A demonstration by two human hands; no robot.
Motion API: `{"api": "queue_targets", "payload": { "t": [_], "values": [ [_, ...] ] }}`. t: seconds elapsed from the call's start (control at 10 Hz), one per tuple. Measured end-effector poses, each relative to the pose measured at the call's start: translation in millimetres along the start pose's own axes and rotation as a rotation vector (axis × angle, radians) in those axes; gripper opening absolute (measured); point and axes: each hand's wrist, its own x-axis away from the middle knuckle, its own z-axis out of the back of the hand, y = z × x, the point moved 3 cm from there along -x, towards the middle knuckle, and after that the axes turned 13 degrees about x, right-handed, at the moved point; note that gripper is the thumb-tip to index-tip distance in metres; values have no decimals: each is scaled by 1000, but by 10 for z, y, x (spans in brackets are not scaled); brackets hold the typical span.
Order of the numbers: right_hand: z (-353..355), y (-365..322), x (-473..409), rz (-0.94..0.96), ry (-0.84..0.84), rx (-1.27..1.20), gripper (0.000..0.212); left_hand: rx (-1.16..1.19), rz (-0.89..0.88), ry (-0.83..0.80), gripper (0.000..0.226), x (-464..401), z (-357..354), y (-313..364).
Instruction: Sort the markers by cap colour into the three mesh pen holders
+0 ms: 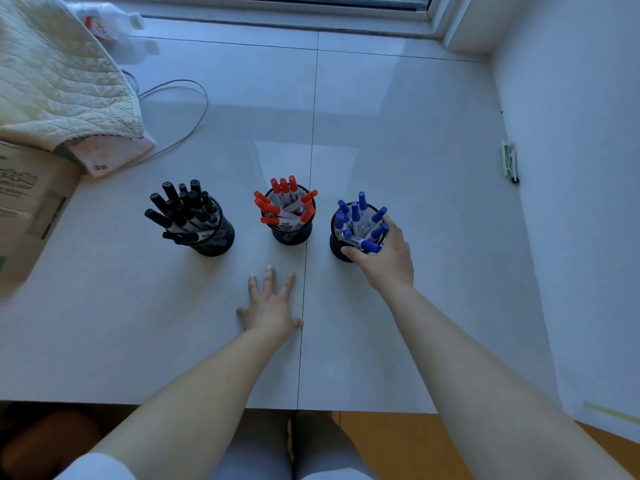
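Note:
Three black mesh pen holders stand in a row on the white table. The left holder (216,242) is full of black-capped markers (180,209). In the middle holder (291,235) stand red-capped markers (284,204). The right holder (337,247) carries blue-capped markers (360,220). My right hand (384,258) reaches over the right holder's near rim, thumb and fingers curled round a blue-capped marker (365,244) lying at the rim. My left hand (272,304) lies flat on the table in front of the middle holder, fingers spread, holding nothing.
A quilted cream cloth (59,74) and a cardboard box (24,202) fill the left side. A grey cable (194,109) loops behind them, a plastic bottle (110,26) lies at the back left. Small clips (509,161) rest by the right wall. The table's front edge (207,405) is near me.

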Motion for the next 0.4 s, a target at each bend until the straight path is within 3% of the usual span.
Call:
{"api": "queue_targets", "payload": {
  "t": [0.3, 0.4],
  "values": [
    [-68, 77, -1, -75, -72, -92, 99, 126, -81, 41, 64, 39, 104, -44],
    [-146, 267, 300, -199, -118, -73, 79, 302, -135, 89, 51, 196, 97, -138]
  ]
}}
